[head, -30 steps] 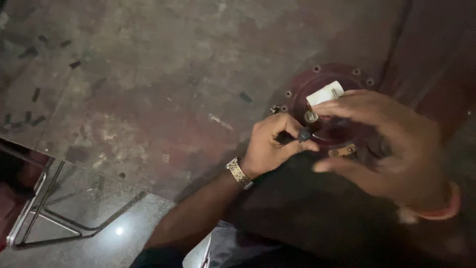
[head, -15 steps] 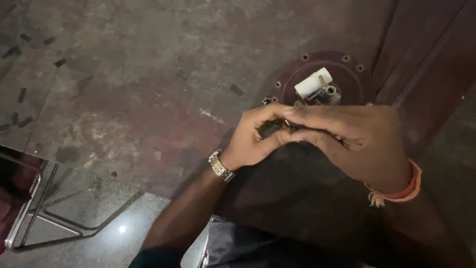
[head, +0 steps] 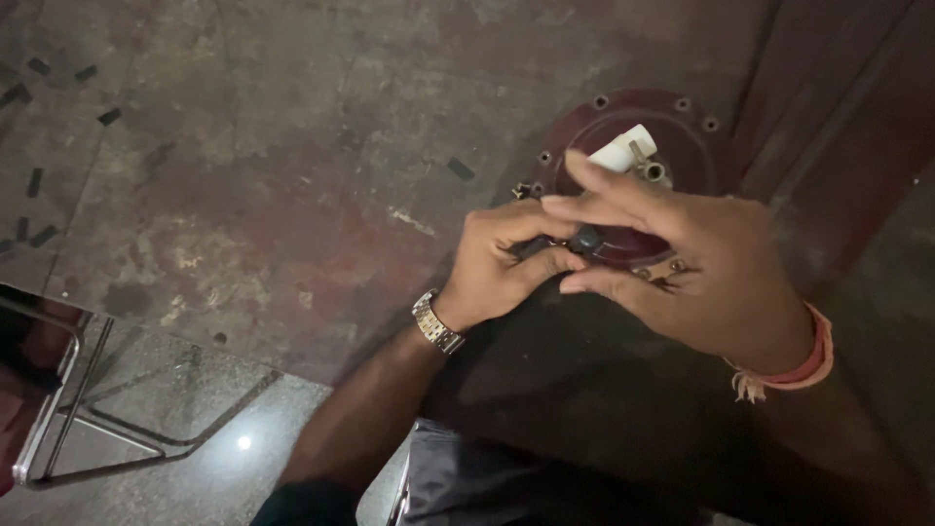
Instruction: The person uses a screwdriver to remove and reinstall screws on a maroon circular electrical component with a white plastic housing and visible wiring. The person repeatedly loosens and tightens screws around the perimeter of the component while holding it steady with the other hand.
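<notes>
A round dark red metal plate (head: 682, 131) with bolt holes around its rim lies on the floor at the upper right. A white cylindrical piece (head: 624, 151) and a small brass fitting (head: 651, 171) sit on it. My left hand (head: 502, 261), with a metal wristwatch, pinches a small dark round part (head: 587, 239) over the plate's near edge. My right hand (head: 682, 263), with an orange thread band at the wrist, meets it from the right, thumb and forefinger closed on the same small part.
The worn, stained stone floor (head: 292, 175) has small dark scraps scattered at the upper left. A metal frame (head: 68, 390) stands on polished tiles at the lower left. A dark red panel (head: 838, 117) runs along the right side.
The view has shifted slightly. My right hand's fingers have spread a little, so the small dark part between both hands shows again. Both hands stay over the plate's near edge.
</notes>
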